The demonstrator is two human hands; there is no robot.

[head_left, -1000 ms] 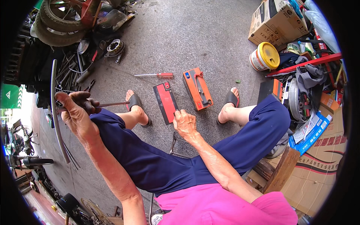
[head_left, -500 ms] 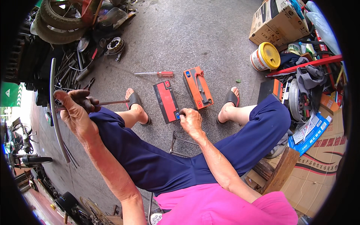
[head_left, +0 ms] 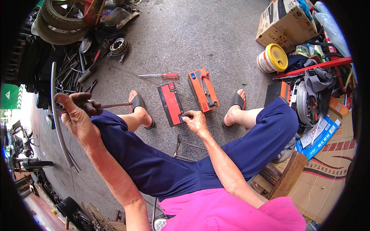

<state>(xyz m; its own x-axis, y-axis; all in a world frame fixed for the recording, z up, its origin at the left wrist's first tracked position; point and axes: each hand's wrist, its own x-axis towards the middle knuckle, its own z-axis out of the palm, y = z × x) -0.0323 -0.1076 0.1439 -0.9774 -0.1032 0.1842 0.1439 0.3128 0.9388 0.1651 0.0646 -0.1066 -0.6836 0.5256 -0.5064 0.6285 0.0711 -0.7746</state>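
Note:
My left hand point(head_left: 79, 119), with blackened fingers, is closed round a thin rusty metal rod point(head_left: 115, 105), beside a long curved grey strip point(head_left: 58, 133). My right hand point(head_left: 195, 124) has its fingers curled at the near end of a red-and-black battery point(head_left: 169, 102), by its blue terminal; what they pinch, if anything, is hidden. An orange battery point(head_left: 204, 88) with a black strap stands just to the right. A screwdriver point(head_left: 166, 75) with a red translucent handle lies beyond the two batteries, between my sandalled feet.
Tyres point(head_left: 61, 30), tools point(head_left: 83, 71) and loose parts crowd the left. On the right are a cardboard box point(head_left: 283, 27), a yellow-lidded bucket point(head_left: 275, 57), a red bar point(head_left: 316, 65), flattened cardboard point(head_left: 320, 181) and a wooden board point(head_left: 287, 175). A metal stool frame point(head_left: 181, 144) shows between my legs.
My right hand has shifted slightly up and right along the red battery's near end, uncovering the blue terminal. That battery has moved a little. My left hand stays about where it was.

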